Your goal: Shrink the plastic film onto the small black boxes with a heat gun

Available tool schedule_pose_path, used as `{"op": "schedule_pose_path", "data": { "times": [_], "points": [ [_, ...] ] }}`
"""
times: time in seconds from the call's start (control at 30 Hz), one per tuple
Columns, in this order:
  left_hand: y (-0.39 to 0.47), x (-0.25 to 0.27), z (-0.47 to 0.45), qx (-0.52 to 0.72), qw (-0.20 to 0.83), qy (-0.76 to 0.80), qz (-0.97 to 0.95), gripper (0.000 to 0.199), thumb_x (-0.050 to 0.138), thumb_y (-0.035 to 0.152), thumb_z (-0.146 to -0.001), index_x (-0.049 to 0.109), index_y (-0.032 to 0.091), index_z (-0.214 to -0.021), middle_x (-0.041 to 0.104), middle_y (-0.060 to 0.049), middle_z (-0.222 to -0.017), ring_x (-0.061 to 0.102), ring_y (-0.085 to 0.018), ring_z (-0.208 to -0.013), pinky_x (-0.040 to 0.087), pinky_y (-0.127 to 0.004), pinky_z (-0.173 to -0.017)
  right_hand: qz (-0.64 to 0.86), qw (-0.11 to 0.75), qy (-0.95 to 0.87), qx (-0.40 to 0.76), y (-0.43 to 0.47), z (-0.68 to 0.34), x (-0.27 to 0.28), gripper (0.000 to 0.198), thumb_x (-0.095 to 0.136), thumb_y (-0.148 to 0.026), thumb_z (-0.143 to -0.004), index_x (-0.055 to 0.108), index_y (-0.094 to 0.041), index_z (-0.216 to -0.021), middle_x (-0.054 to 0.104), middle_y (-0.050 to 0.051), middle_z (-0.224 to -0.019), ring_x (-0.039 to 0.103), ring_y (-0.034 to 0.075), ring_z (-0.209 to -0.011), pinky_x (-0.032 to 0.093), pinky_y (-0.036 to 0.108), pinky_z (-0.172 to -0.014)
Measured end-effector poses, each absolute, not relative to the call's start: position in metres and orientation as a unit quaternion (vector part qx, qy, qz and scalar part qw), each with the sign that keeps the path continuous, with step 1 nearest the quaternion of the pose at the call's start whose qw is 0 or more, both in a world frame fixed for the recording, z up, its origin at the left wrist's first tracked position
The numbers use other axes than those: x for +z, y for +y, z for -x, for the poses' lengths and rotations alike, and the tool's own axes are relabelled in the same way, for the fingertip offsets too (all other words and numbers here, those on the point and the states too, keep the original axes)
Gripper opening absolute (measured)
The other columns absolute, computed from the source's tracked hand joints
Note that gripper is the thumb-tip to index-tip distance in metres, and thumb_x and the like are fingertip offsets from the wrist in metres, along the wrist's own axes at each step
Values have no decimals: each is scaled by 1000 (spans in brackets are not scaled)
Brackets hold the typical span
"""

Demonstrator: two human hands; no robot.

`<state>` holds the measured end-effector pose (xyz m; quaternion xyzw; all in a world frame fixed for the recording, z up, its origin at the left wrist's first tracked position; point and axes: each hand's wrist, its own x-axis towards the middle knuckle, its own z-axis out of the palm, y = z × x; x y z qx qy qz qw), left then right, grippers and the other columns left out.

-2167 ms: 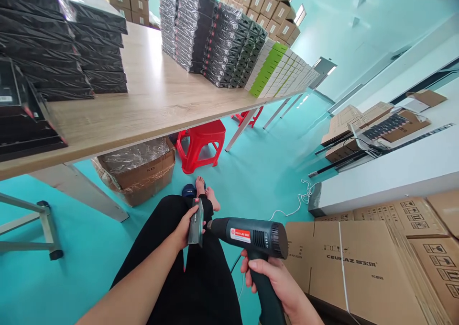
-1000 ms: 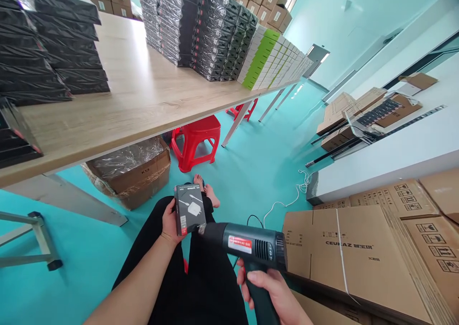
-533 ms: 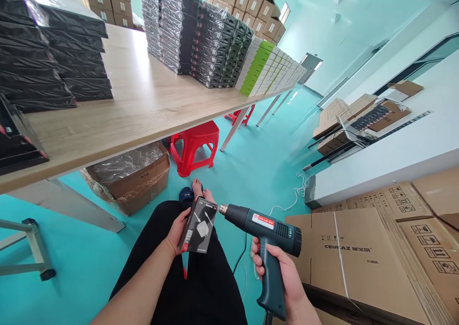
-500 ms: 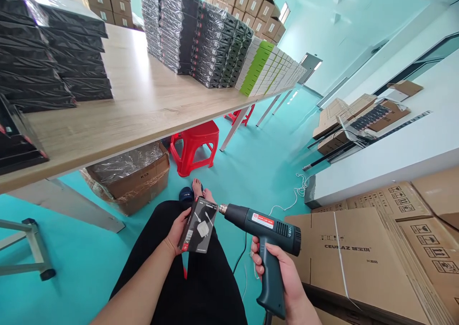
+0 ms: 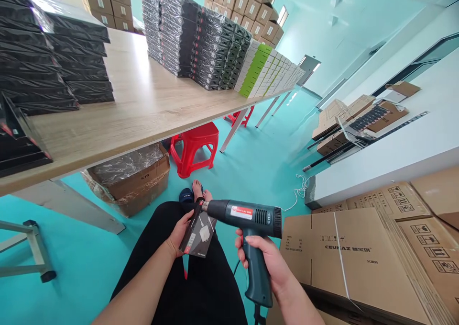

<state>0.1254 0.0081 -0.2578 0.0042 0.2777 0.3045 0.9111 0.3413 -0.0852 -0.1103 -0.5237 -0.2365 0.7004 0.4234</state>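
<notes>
My left hand (image 5: 180, 232) grips a small black charger box (image 5: 199, 236) by its left side, above my lap. A white plug and cable are printed on its face. In my right hand (image 5: 263, 258) is a dark green heat gun (image 5: 247, 216), with my fingers wrapped round its handle. Its metal nozzle (image 5: 205, 206) points left and lies over the upper part of the box; whether it touches, I cannot tell. A power cord runs down from the handle's bottom. Something red and pointed (image 5: 185, 266) shows below the box against my black trousers.
Stacks of film-wrapped black boxes (image 5: 172, 33) and white-and-green boxes (image 5: 265, 71) stand on the wooden table (image 5: 132, 95). Beneath it are a red stool (image 5: 197, 145) and a carton of clear film (image 5: 132, 181). Large cartons (image 5: 344, 253) stand at my right. A white cord (image 5: 299, 191) lies on the floor.
The heat gun in my right hand has moved left, bringing its nozzle from beside the charger box to over its upper part. The box is tilted slightly differently in my left hand.
</notes>
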Motion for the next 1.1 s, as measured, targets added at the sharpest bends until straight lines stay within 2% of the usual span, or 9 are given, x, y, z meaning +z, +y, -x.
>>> {"op": "schedule_pose_path", "data": {
  "times": [0.13,0.33,0.5,0.57,0.67,0.83,0.9,1.0,1.1],
  "points": [
    [9,-260,-124,318,899,302,-10,35,57,44,-79,65,11,-90,71,-10,-71,69,-27,-74,54,-34,-65,536,261,-363,716,-84,-341,-91,27,64,-23,-72,66,-12,-97,67,8,-79,60,16,-58,45,27,-51],
    [10,-261,-123,318,895,312,-8,34,58,42,-79,65,10,-85,71,-11,-69,69,-26,-67,54,-33,-61,600,317,-387,625,-73,-334,-83,28,61,-32,-75,67,-17,-98,67,6,-85,59,14,-61,48,29,-59],
    [10,-258,-122,336,891,305,4,30,58,38,-80,65,10,-86,71,-9,-70,69,-23,-64,54,-31,-60,553,188,-437,685,-76,-331,-78,18,64,-25,-70,69,-13,-82,65,4,-66,57,14,-55,46,28,-55],
    [10,-258,-121,341,889,305,9,30,58,39,-80,65,10,-87,71,-9,-68,68,-24,-63,54,-32,-60,574,230,-430,657,-75,-330,-78,19,63,-28,-73,69,-14,-84,63,3,-63,56,14,-56,47,29,-57],
    [10,-259,-121,341,892,297,13,34,58,41,-80,66,9,-90,71,-11,-71,69,-26,-67,54,-34,-63,601,301,-410,616,-74,-331,-79,24,61,-30,-75,68,-17,-92,65,3,-72,56,14,-59,47,28,-58],
    [11,-264,-121,358,888,288,5,34,59,41,-79,66,10,-91,72,-12,-79,69,-27,-76,54,-35,-69,539,160,-430,707,-86,-331,-74,14,65,-23,-68,70,-12,-76,62,3,-60,56,13,-53,46,27,-54],
    [12,-267,-121,366,882,297,6,33,58,41,-80,66,10,-91,72,-11,-77,69,-26,-73,54,-36,-69,537,211,-408,708,-86,-325,-74,18,64,-24,-70,69,-12,-81,64,4,-67,57,13,-55,46,26,-55],
    [11,-267,-122,364,881,301,7,35,58,41,-80,66,10,-94,72,-12,-82,69,-27,-74,54,-37,-70,563,342,-353,664,-76,-318,-78,30,62,-29,-73,65,-13,-98,66,6,-79,60,14,-59,48,27,-54],
    [9,-264,-121,359,886,293,1,40,59,42,-79,64,8,-100,71,-14,-89,68,-29,-82,53,-38,-73,584,385,-327,635,-62,-323,-85,32,62,-31,-74,63,-13,-101,66,7,-80,61,15,-60,49,27,-52]
  ]
}}
